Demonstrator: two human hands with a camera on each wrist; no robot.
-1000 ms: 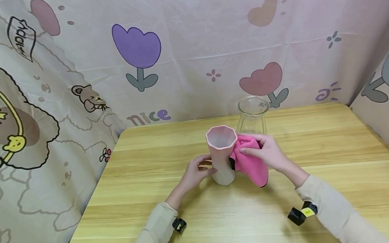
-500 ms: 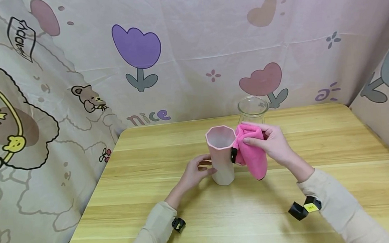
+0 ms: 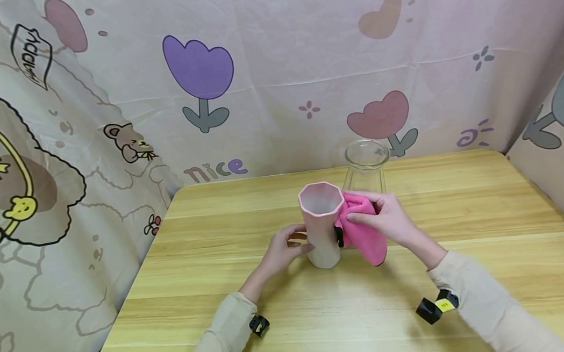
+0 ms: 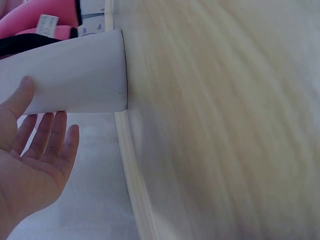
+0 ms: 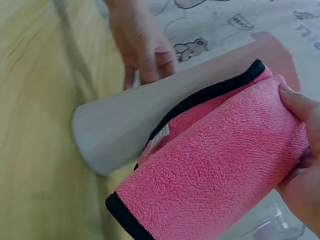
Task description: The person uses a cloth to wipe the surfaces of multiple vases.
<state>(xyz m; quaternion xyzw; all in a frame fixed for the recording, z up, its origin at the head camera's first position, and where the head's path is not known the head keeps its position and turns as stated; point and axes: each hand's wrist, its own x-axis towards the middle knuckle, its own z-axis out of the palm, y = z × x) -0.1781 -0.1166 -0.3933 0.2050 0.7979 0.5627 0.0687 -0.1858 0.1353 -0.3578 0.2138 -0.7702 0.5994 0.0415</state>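
Observation:
A tall vase point(image 3: 321, 224) with an octagonal rim stands upright on the table, pink at the top and fading to white below. My left hand point(image 3: 283, 247) holds its lower left side, thumb in front and fingers behind; the left wrist view shows the thumb on the white wall point(image 4: 75, 80). On the opposite side, my right hand point(image 3: 386, 218) pinches a folded pink towel point(image 3: 365, 238) against the vase near the rim. Black edging and a small white tag show on the fluffy towel point(image 5: 215, 160) in the right wrist view.
Just behind the towel stands a clear glass vase point(image 3: 366, 173) with a flared rim, its lower part hidden. The wooden table point(image 3: 210, 266) ends at a patterned cloth backdrop point(image 3: 279, 133) at the back. Another patterned cloth hangs at left.
My right hand slid the towel up along the vase's right side, then back down to about where it began. The left hand and the pink vase have stayed still.

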